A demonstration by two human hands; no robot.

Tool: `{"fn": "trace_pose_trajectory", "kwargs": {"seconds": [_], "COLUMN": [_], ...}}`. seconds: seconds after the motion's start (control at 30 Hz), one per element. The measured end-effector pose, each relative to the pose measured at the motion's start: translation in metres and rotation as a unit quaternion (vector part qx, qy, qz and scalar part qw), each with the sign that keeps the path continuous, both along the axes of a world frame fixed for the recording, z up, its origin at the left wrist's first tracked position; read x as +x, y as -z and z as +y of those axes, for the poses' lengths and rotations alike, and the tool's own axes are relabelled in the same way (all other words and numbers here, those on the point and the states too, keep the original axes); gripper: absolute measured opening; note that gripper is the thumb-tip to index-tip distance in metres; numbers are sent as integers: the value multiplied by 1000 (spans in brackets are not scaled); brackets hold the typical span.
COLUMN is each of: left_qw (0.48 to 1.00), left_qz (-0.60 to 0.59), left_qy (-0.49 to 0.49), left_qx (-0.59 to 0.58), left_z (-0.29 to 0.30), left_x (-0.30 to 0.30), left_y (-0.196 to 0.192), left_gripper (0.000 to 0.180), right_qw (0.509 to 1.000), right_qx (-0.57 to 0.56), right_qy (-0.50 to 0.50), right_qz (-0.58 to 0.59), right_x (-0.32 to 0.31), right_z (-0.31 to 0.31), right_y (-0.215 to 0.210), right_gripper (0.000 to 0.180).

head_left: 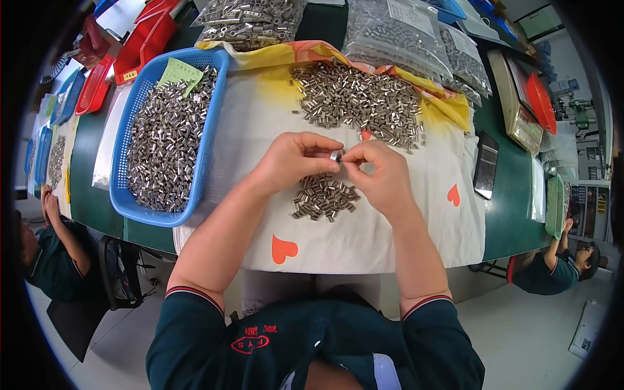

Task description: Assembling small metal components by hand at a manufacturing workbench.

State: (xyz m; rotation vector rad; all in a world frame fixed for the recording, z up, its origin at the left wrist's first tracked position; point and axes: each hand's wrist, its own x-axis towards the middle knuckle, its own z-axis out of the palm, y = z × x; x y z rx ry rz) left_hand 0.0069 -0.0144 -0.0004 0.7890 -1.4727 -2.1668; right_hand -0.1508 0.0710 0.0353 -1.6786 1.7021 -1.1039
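Between my two hands, above the cloth, is a small silver metal sleeve (336, 155). My left hand (300, 158) pinches it between thumb and fingers. From the other side my right hand (374, 170) is closed in a pinch at the sleeve's end; whether its fingertips hold a further tiny part is too small to tell. Just below my hands lies a small pile of metal sleeves (323, 197). Beyond them spreads a larger pile of the same sleeves (361, 101). Both piles rest on a white cloth (364, 244) with orange hearts and a yellow border.
To the left stands a blue basket (117, 169) full of metal sleeves with a green note (181, 76). Clear bags of metal parts (396, 39) line the back. A phone (485, 166) lies at right. Co-workers sit at left (62, 260) and right (546, 273).
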Motion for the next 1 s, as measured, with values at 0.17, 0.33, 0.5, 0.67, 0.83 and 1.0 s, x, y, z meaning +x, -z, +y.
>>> {"fn": "trace_pose_trajectory", "kwargs": {"seconds": [0.17, 0.33, 0.5, 0.67, 0.83, 1.0], "left_qw": [998, 998, 996, 999, 1000, 999], "left_qz": [-35, -38, -61, -21, -5, -16], "left_qy": [-31, -15, -11, -10, -8, -33], "left_qx": [-47, -42, -66, -28, -28, 6], "left_z": [4, 0, 0, 0, 0, 1], "left_x": [-2, -2, -1, -2, 0, -2], "left_y": [1, -1, -1, -4, -3, -6], "left_gripper": [31, 31, 32, 32, 32, 31], "right_qw": [997, 998, 1000, 1000, 999, 991], "right_qx": [-46, -38, -5, 3, -9, -66], "right_qy": [14, 27, 27, 23, 25, 57], "right_qz": [68, 33, -5, -8, -25, 98], "right_x": [6, 7, 7, 4, 5, 4], "right_z": [-1, 0, 2, 1, 2, 4], "right_y": [8, 8, 6, 1, 0, 1], "right_gripper": [7, 7, 8, 9, 9, 10]}}
